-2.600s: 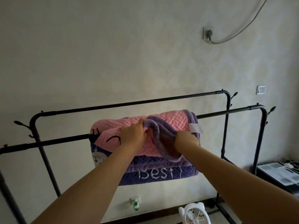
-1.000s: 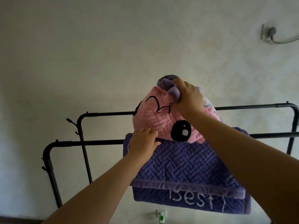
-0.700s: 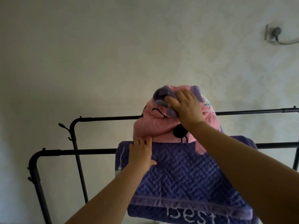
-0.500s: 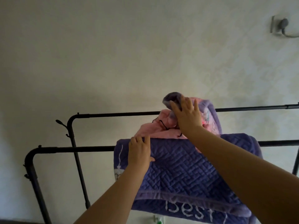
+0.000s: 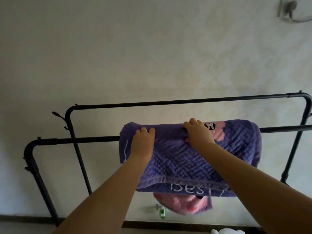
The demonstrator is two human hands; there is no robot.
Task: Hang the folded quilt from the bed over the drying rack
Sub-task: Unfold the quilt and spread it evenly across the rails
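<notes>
The quilt point(image 5: 194, 159), purple with a stitched pattern and pink patches, is draped over the near bar of the black drying rack point(image 5: 76, 141). Its near side hangs down with white lettering at the hem, and a pink layer shows below that hem. My left hand point(image 5: 143, 144) lies flat on the quilt's top left, fingers straight over the bar. My right hand point(image 5: 199, 134) rests on the top middle, fingers reaching over the fold beside a black round patch. Whether its fingertips grip the cloth is hidden.
The rack's far bar point(image 5: 168, 103) runs behind, close to the pale wall. A wall socket with a green plug point(image 5: 162, 211) sits low below the quilt. A white object point(image 5: 226, 231) stands on the floor at bottom right. A cable fixture point(image 5: 290, 7) is high right.
My right hand has pushed the raised pink bundle down over the back of the bar; the quilt now lies flat across it. Both hands have settled on top of the quilt.
</notes>
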